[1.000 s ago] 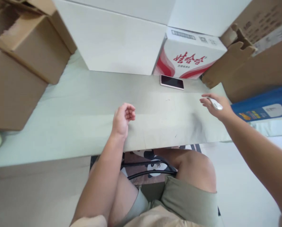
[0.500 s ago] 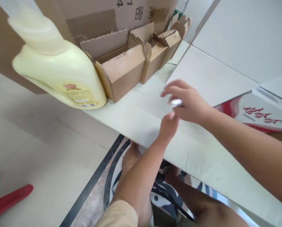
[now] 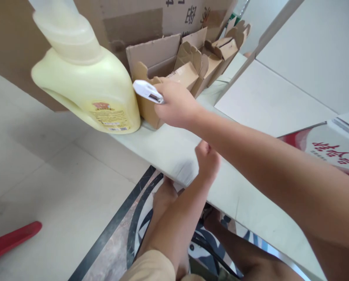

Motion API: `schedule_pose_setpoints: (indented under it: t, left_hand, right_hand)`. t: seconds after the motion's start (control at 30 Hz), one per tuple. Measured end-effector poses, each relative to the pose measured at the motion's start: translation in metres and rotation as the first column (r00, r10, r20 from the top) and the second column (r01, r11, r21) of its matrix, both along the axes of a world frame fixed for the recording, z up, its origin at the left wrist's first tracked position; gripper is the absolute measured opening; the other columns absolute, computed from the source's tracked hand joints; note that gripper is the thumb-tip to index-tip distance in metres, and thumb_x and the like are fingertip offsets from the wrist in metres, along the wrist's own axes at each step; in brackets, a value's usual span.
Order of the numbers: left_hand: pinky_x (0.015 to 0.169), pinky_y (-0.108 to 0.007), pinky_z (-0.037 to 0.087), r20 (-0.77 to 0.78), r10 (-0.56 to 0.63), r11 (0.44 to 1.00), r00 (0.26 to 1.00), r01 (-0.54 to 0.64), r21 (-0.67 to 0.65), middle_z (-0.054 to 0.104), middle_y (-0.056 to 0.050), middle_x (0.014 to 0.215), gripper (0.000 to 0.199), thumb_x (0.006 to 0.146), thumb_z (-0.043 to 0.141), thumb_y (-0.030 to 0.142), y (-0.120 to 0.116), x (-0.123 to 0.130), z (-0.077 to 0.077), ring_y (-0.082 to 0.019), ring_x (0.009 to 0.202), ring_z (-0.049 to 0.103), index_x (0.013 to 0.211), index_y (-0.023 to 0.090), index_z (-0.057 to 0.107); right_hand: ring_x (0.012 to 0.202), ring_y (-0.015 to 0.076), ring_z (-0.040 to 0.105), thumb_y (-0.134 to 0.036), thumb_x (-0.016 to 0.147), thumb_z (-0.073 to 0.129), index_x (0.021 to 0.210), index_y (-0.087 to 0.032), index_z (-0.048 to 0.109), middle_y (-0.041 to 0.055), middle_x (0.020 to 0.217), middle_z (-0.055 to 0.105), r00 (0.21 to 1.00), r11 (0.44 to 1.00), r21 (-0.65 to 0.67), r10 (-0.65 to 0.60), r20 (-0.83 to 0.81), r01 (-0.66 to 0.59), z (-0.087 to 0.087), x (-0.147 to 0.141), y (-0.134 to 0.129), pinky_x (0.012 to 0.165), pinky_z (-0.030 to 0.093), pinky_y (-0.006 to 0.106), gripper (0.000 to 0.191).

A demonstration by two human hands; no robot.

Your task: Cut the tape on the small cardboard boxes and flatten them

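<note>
My right hand (image 3: 176, 102) is closed around the narrow end of what looks like a white digital thermometer (image 3: 146, 91) with a small dark window. It is held in front of the nearest open cardboard box (image 3: 151, 111), beside a pale yellow pump bottle (image 3: 86, 86). The hand covers part of that box. Below my right forearm, my left hand (image 3: 208, 160) is curled into a fist over the pale tabletop (image 3: 174, 150). Whatever may be inside the fist is hidden.
More small cardboard boxes (image 3: 213, 64) stand in a row behind, against a large carton (image 3: 133, 23). To the right are a white panel (image 3: 280, 97) and a red-and-white printed box (image 3: 323, 146). A red object (image 3: 13, 240) shows at lower left, over the floor.
My right hand has moved left, away from my left hand and toward the nearest box, carrying the white thermometer. My left hand stays near its earlier place. The view has shifted slightly.
</note>
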State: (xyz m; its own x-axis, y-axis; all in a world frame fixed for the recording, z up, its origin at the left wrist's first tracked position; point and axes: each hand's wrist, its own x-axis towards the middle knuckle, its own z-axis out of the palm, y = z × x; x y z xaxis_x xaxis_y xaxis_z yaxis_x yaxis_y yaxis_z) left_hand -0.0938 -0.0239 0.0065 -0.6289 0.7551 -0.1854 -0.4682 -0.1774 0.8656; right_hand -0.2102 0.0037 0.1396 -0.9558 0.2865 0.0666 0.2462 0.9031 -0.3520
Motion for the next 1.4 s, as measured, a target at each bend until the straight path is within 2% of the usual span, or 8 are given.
schedule_pose_setpoints:
  t: [0.17,0.43,0.53,0.63,0.8,1.03,1.2,1.4]
  left_hand:
    - [0.064,-0.034,0.037,-0.253,0.604,0.792,0.755,-0.604,0.089,0.031,0.002,0.061,0.034,0.096,0.042,0.031,-0.026,-0.024,0.028,-0.017,0.062,0.038,0.065,0.025,0.029]
    - [0.058,-0.036,0.033,-0.211,0.870,0.486,0.445,-0.709,0.510,0.028,0.001,0.057,0.026,0.082,0.048,0.015,-0.061,-0.033,0.093,-0.017,0.054,0.038,0.062,0.024,0.034]
    - [0.070,-0.038,0.046,-0.291,0.711,0.691,0.640,-0.562,0.454,0.047,0.000,0.065,0.021,0.087,0.052,0.020,-0.055,-0.035,0.093,-0.018,0.068,0.053,0.067,0.026,0.053]
    - [0.091,-0.038,0.054,-0.465,0.280,0.954,0.840,-0.190,0.231,0.072,-0.002,0.093,0.013,0.090,0.060,0.034,-0.034,-0.026,0.079,-0.023,0.099,0.068,0.087,0.026,0.069]
    - [0.099,-0.034,0.054,-0.454,-0.318,0.916,0.833,0.394,0.081,0.079,-0.006,0.110,0.023,0.091,0.061,0.041,0.001,0.015,0.058,-0.025,0.112,0.071,0.094,0.022,0.075]
    - [0.079,-0.030,0.051,-0.508,-0.287,0.928,0.812,0.368,0.064,0.070,-0.003,0.084,0.022,0.090,0.068,0.040,0.013,0.039,0.052,-0.021,0.084,0.064,0.079,0.022,0.070]
    - [0.072,-0.028,0.050,-0.594,-0.159,0.984,0.789,0.172,-0.034,0.064,0.000,0.077,0.024,0.082,0.080,0.042,0.021,0.046,0.045,-0.018,0.075,0.062,0.095,0.023,0.074]
    - [0.111,-0.042,0.052,-0.849,0.020,0.985,0.528,0.133,0.106,0.073,-0.007,0.122,0.033,0.091,0.070,0.048,0.021,0.048,0.039,-0.027,0.124,0.067,0.115,0.026,0.075]
  right_hand:
    - [0.109,0.0185,0.073,-0.013,0.093,0.030,0.098,-0.013,0.068,0.0015,0.108,0.067,0.928,0.973,-0.178,-0.198,-0.317,0.147,-0.003,0.064,0.006,0.090,0.058,0.037,0.039]
    - [0.088,0.0220,0.081,-0.010,0.089,0.060,0.088,-0.028,0.082,0.0031,0.100,0.082,0.761,0.922,-0.106,-0.368,-0.535,0.372,0.005,0.273,-0.021,0.073,0.070,0.033,0.028]
    - [0.082,0.0228,0.082,-0.004,0.086,0.064,0.096,-0.032,0.081,0.0032,0.098,0.084,0.827,0.942,-0.002,-0.296,-0.478,0.336,-0.001,0.362,-0.042,0.062,0.068,0.031,0.035]
    - [0.074,0.0269,0.082,-0.004,0.082,0.063,0.097,-0.029,0.080,0.0058,0.090,0.084,0.883,0.959,0.046,-0.239,-0.404,0.281,-0.009,0.426,-0.059,0.063,0.070,0.036,0.034]
    - [0.094,0.0266,0.084,-0.008,0.088,0.065,0.100,-0.026,0.077,0.0124,0.126,0.081,0.898,0.896,0.144,-0.388,-0.206,0.420,-0.026,0.468,-0.074,0.077,0.071,0.032,0.026]
    - [0.122,0.0315,0.077,-0.012,0.092,0.062,0.118,-0.027,0.078,0.0129,0.144,0.070,0.735,0.782,-0.002,-0.587,-0.340,0.623,-0.046,0.448,-0.051,0.075,0.070,0.035,0.034]
    - [0.101,0.0294,0.080,-0.016,0.094,0.066,0.123,-0.034,0.078,0.0098,0.146,0.069,0.357,0.500,-0.044,-0.674,-0.647,0.865,-0.065,0.446,-0.036,0.090,0.068,0.051,0.036]
    - [0.093,0.0221,0.082,-0.024,0.099,0.063,0.112,-0.030,0.082,0.0067,0.111,0.084,0.603,0.843,-0.247,-0.520,-0.606,0.478,-0.081,0.451,-0.034,0.078,0.068,0.032,0.024]
